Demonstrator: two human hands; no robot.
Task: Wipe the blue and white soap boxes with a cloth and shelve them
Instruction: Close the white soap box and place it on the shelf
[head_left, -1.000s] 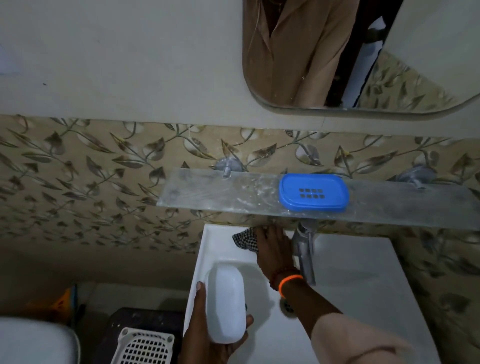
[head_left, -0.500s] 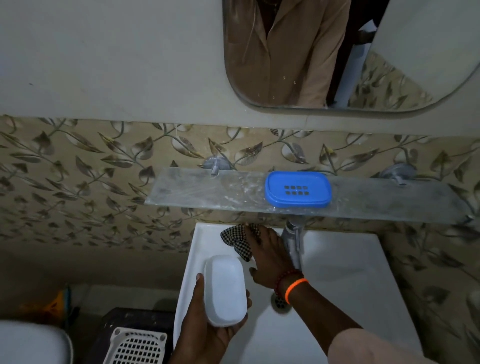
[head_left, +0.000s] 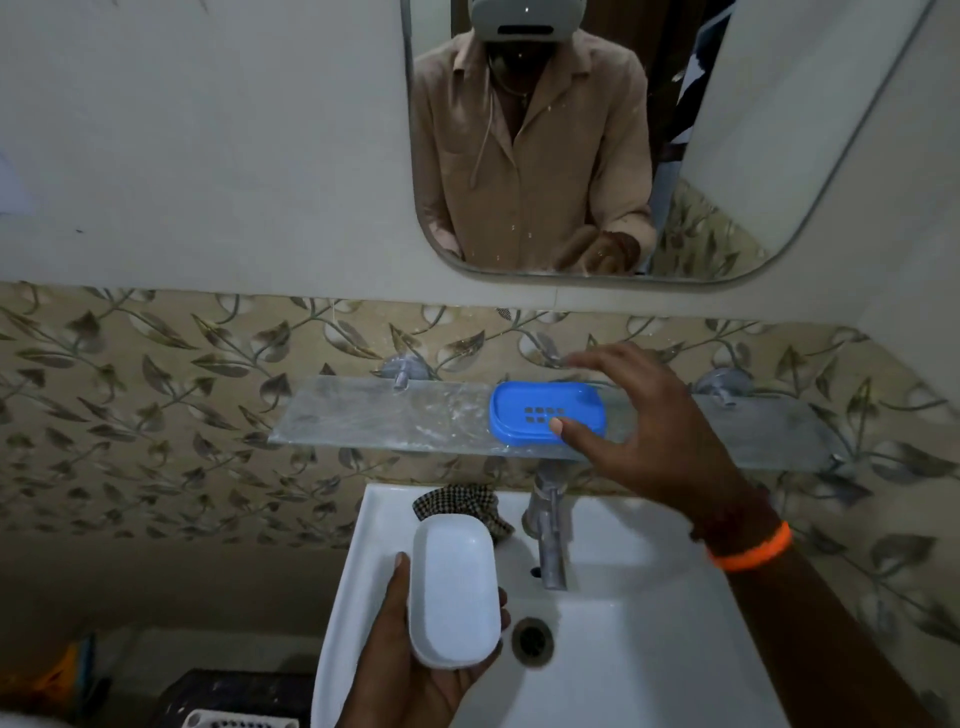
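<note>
While L hand (head_left: 415, 670) grips white soap box (head_left: 453, 592), R hand (head_left: 660, 431) fingers spread, thumb tip over blue soap box (head_left: 545, 410) on shelf (head_left: 374, 415).

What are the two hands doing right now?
Left hand: holds the white soap box.
Right hand: open, fingers spread over the blue soap box.

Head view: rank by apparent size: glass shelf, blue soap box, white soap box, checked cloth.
1. glass shelf, clearly largest.
2. white soap box and blue soap box look alike; the white one is nearer the camera, so unranked.
3. checked cloth, smallest visible, but partly hidden behind the white box.
</note>
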